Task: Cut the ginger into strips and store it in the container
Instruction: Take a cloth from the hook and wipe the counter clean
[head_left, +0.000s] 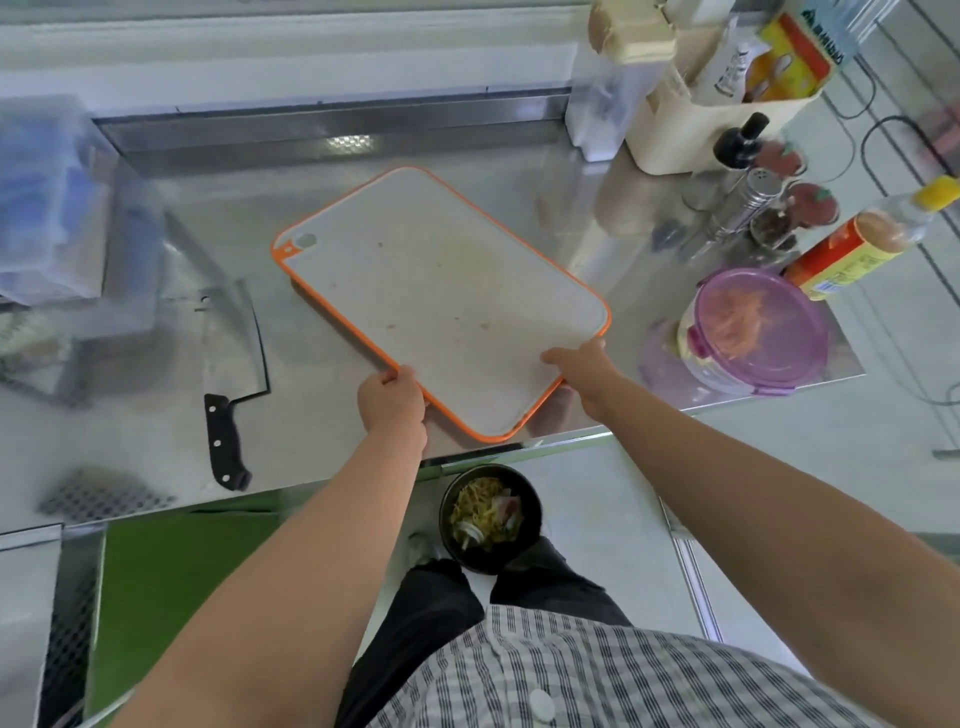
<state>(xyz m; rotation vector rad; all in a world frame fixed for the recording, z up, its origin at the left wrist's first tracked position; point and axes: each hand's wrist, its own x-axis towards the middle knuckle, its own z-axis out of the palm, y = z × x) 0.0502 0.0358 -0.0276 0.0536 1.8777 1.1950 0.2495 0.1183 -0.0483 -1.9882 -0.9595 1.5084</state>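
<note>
Between my two hands sits the orange-rimmed cutting board (441, 291), and both sets of fingers are clenched on it. My left hand (392, 402) wraps the long edge on its side. My right hand (582, 371) pinches the short near edge, thumb on top and the other fingers hidden underneath. I judge I hold it this way so I can tip or carry it: the near corner between my fingers reaches the edge of the bench (156, 457), and a shadow under the far end suggests the board is off the steel there.

The board's long axis runs away from my right fingers toward the far left, with its hanging-hole corner farthest from me. Its face carries only yellowish stains and a few specks.

Below my fingers, on the floor between my feet, a black bowl (524, 540) holds pale yellow strips (480, 501) that I take for the ginger, mixed with some whitish and pink scraps. They lie tangled, with no single direction.

Just right of my right fingers stands a purple-lidded container (758, 332) with orange shreds inside; whether those are ginger I cannot tell. Well left of my left fingers lies the cleaver (234, 364), its handle toward me.
</note>
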